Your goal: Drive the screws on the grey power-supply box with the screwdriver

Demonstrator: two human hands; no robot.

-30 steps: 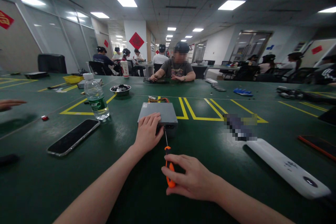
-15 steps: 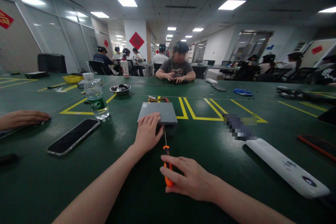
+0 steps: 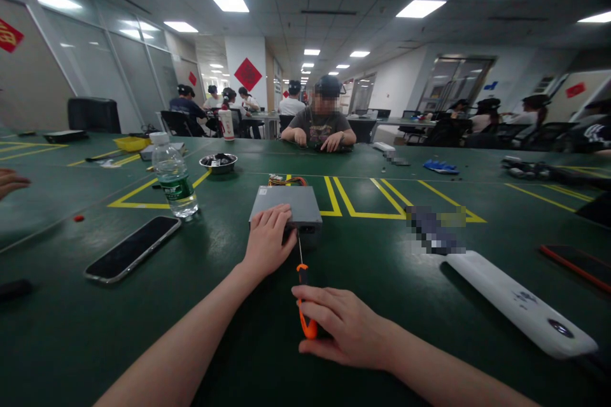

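Note:
A flat grey metal box (image 3: 291,203) with coloured wires at its far end lies on the green table (image 3: 363,267). My left hand (image 3: 267,240) rests on the box's near left corner, fingers curled over its top and edge. My right hand (image 3: 346,325) is closed round the orange handle of a screwdriver (image 3: 303,292). The thin shaft points away from me, and its tip meets the near face of the box.
A water bottle (image 3: 173,175) and a black phone (image 3: 133,247) lie to the left, a metal bowl (image 3: 219,163) behind them. A long white device (image 3: 518,303) lies at the right. Another person's hand (image 3: 9,182) shows at the left edge. A person (image 3: 321,124) sits across the table.
My right hand has shifted slightly on the screwdriver handle, its tip staying at the box. The other person's hand at the left edge reached in over the table, then drew back.

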